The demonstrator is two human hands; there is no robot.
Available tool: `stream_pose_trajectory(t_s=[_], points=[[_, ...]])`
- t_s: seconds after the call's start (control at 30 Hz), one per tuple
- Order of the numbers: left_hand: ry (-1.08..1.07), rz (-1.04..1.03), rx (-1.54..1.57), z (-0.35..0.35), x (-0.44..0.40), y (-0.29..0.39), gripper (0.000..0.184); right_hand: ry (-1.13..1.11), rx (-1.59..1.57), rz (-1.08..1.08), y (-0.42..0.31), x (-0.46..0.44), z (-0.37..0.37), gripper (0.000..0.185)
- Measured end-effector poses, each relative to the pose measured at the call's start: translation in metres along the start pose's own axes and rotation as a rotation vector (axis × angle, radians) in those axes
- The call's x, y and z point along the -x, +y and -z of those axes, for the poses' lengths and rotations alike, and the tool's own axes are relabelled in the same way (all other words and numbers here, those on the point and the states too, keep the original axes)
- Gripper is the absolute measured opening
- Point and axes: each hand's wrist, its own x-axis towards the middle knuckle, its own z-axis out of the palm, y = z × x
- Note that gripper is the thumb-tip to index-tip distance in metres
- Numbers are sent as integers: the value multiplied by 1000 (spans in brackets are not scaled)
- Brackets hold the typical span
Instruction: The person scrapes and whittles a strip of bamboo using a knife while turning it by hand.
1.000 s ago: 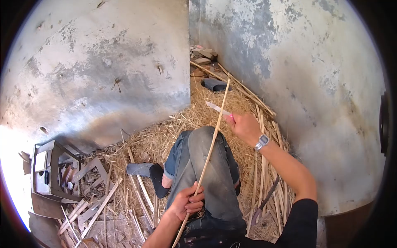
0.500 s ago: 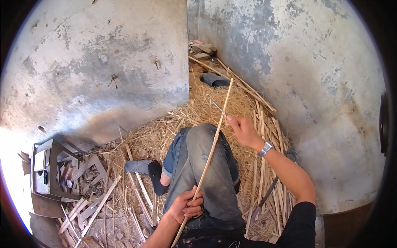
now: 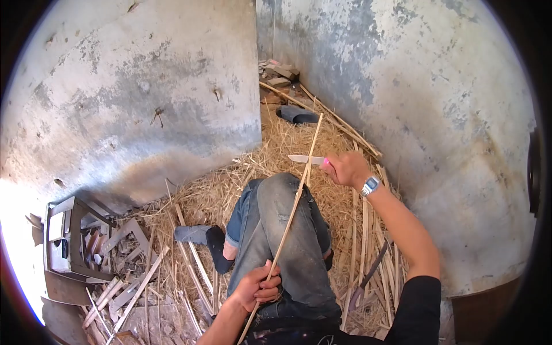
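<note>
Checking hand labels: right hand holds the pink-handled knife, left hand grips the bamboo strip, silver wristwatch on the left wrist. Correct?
Not quite: the head view shows the silver wristwatch on the right wrist. The right hand does hold the pink-handled knife, and the left hand does grip the bamboo strip.

The left hand is held low at the lap, its fingers curled inward and its thumb extended forward. The left forearm is angled inward. The right forearm is stretched forward from a bent elbow; the right hand is raised beyond the knees, fingers tightly folded, thumb pointed leftward.
</note>
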Motion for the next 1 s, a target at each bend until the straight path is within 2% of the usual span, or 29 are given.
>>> stream_pose_trajectory(t_s=[0.13, 0.23, 0.3, 0.33, 0.4, 0.47, 0.53, 0.57, 0.63, 0.7, 0.77, 0.87, 0.9, 0.93, 0.97, 1.0], points=[[-22, 9, 32, -1, -1, 2, 37, -18, 55, 33, 11, -12, -19, 38], [-49, 29, 115, 3, 0, 3, 37, 57, -4, 85, 5, -17, -28, 40], [-87, 39, 181, 6, -2, 3, 37, 60, -36, -93, -17, -9, -33, 46], [-110, 53, 200, 8, -2, 4, 36, 55, -38, -91, -31, -7, -28, 46], [-136, 72, 216, 8, -4, 7, 36, -75, -341, -345, -58, -3, -9, 51], [-92, 59, 169, 6, -5, 6, 36, -287, -291, -180, -98, 7, 25, 51], [-86, 68, 163, 6, -8, 6, 36, -378, -344, -64, -137, 20, 46, 46], [-79, 67, 149, 6, -8, 7, 36, -380, -344, -70, -147, 26, 51, 46], [-80, 71, 170, 5, -9, 6, 36, -350, -363, 145, -160, 35, 58, 40], [-79, 67, 192, 4, -6, 6, 36, -342, -386, 211, -171, 42, 63, 38], [96, 50, 113, 4, -3, 5, 37, -334, -454, 340, -181, 47, 69, 36], [47, 6, 140, 14, -9, 3, 37, -316, -504, 462, -177, 56, 62, 31], [78, 41, -15, 1, 0, 7, 38, -307, -519, 423, -153, 53, 49, 29], [79, 47, -18, 3, -1, 6, 38, -287, -373, 321, -115, 41, 37, 22], [38, 41, 45, 6, -3, 4, 38, -282, -112, 127, -53, 29, 6, 18], [-3, 38, 108, 7, -5, 2, 38, -471, 27, -278, -16, -2, 44, 25]])
